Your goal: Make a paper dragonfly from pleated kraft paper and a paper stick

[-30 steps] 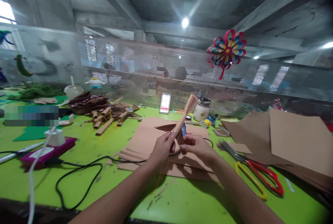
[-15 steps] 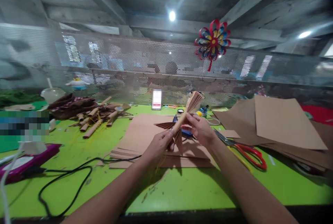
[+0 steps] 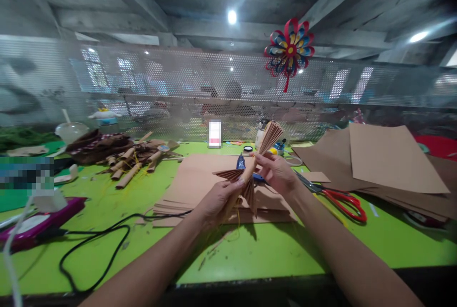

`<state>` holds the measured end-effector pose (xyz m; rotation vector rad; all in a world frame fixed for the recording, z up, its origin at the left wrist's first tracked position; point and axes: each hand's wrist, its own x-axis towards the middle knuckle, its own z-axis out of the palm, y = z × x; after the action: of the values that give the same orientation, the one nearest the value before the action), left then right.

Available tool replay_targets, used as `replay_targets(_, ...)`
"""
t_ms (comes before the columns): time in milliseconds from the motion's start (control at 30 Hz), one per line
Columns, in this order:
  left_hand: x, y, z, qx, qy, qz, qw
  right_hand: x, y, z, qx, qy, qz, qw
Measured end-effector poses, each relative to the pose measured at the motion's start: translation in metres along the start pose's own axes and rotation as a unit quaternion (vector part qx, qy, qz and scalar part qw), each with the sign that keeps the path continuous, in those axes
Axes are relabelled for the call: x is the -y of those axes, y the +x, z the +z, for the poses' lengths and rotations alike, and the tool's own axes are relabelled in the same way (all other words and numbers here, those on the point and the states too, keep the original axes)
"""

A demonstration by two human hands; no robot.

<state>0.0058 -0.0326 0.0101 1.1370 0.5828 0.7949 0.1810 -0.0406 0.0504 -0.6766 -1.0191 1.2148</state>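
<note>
A brown paper craft piece (image 3: 249, 170), a rolled tube with pleated fans spreading from it, is held slanting above the stacked brown paper (image 3: 193, 173). My left hand (image 3: 222, 196) is closed around the tube's lower part, thumb on top. The fingers of my right hand (image 3: 276, 170) pinch it higher up, near the base of the top fan. Thin yellow string hangs below my left hand. Behind the piece is a blue glue gun (image 3: 240, 162), partly covered by the piece and my right hand.
Red-handled scissors (image 3: 342, 204) and large brown sheets (image 3: 396, 159) lie right. Rolled paper tubes (image 3: 128, 176) with yellow string lie left. A black cord (image 3: 94, 234) crosses the green table near a purple power strip (image 3: 67, 209). A phone (image 3: 214, 133) stands behind.
The paper piece has turned a little, its top fan now facing me more and leaning right. Both hands keep their hold. The camera view has shifted slightly.
</note>
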Motion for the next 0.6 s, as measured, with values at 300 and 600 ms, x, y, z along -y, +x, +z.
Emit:
replay_targets(300,-0.0048,-0.0020,0.0020,0.007,-0.004,0.012,1.000,0.0030,0.0006,-0.0053,0.024,-0.020,-0.001,1.000)
replay_targets(600,-0.0036,-0.0030,0.0047,-0.001,0.006,0.010,1.000,0.0015,-0.0024,-0.0004,-0.008,-0.082,-0.029,0.996)
